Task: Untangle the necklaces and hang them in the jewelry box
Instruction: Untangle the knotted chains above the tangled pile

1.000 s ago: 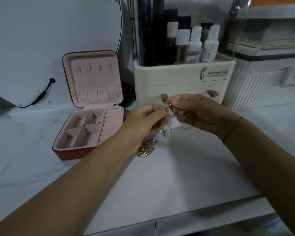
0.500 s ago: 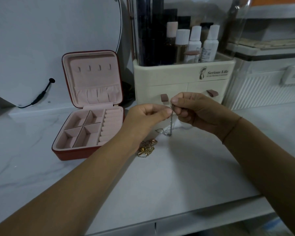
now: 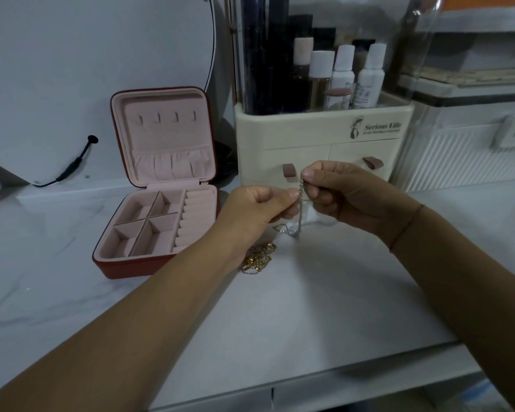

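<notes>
A thin silver necklace (image 3: 298, 219) hangs between my two hands above the white counter. My right hand (image 3: 344, 195) pinches its upper end near the clasp. My left hand (image 3: 257, 211) pinches the chain just below and to the left. The chain's lower loop rests on the counter. A gold necklace (image 3: 259, 258) lies bunched on the counter under my left wrist. The red jewelry box (image 3: 161, 185) stands open at the left, its pink lid upright with several small bare hooks and a gathered pocket.
A cream cosmetics organiser (image 3: 321, 144) with bottles and two drawers stands right behind my hands. A round mirror (image 3: 95, 78) with a black cable leans at the back left. A clear ribbed container (image 3: 470, 150) sits at the right. The counter's front edge runs below my forearms.
The silver chain, bunched close under my fingers a second ago, now hangs straighter. My right hand has risen slightly; my left hand stays level.
</notes>
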`<state>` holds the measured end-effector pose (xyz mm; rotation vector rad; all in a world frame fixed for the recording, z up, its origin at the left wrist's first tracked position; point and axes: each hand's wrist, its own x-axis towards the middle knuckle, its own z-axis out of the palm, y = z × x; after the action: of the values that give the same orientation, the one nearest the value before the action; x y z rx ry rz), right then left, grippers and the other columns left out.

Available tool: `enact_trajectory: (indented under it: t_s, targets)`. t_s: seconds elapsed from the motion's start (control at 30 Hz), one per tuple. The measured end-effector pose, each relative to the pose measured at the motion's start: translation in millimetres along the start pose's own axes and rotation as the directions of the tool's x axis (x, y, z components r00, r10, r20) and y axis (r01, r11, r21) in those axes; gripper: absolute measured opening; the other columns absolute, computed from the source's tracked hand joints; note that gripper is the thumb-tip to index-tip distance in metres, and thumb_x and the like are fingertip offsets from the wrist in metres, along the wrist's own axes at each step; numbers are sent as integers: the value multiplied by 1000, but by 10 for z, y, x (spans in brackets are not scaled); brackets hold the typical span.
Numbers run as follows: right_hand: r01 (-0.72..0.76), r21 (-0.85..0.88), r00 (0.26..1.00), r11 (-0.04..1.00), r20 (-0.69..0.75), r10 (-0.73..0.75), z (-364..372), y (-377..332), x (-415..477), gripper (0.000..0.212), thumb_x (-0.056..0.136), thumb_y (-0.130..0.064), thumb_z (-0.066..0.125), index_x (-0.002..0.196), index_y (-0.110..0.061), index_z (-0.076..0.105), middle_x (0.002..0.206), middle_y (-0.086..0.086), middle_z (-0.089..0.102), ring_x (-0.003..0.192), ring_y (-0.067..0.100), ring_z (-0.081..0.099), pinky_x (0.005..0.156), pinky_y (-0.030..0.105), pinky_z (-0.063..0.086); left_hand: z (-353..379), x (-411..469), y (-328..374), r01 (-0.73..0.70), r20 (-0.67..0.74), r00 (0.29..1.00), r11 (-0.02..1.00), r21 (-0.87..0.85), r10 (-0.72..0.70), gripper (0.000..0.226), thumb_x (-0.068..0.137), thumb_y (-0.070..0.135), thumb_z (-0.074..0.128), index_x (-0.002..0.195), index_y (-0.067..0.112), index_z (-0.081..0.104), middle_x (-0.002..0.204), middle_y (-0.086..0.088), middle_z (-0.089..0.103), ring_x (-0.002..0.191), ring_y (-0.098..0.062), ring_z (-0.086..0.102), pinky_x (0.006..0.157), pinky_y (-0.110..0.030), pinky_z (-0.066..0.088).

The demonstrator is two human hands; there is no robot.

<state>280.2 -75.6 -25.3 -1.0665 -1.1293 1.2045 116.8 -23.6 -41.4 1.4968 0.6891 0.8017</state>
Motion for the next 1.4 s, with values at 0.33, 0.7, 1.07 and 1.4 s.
enact_trajectory:
  t_s: [0.33,0.7,1.07,1.4]
  targets:
    - [-2,18,1000,1000,19,2,-10,1,-10,14,77,-20,63,75,-11,53,60,-2,55,46,3,40,44,14,33,-2,-8,22,15,-19,1000,1000,3,-15,8,88,18,64,92,16,70,84,-3,67,85,-14,60,86,-27,49]
    - [-10,-24,998,1000,55,11,-31,17,-8,16,84,-19,64,75,-9,54,61,-3,57,50,3,43,47,14,38,4,-9,12,-5,-44,999,997,75,9,9,87,14,64,79,15,70,71,1,65,70,-8,57,78,-24,48]
    - [-35,12,999,999,-17,35,-7,9,-6,11,81,-18,57,79,-7,59,61,2,64,52,4,56,54,13,50,-9,5,-2,22,-39,999,999,42,-21,21,91,24,61,74,13,69,67,2,65,69,-8,59,79,-26,49]
    - [-88,109,996,990,-14,90,3,-36,-19,15,90,-20,49,78,-11,53,69,1,61,44,2,43,41,13,34,-37,41,-5,43,-61,997,999,32,-41,18,90,18,59,76,10,68,70,-2,65,74,-14,59,81,-31,49]
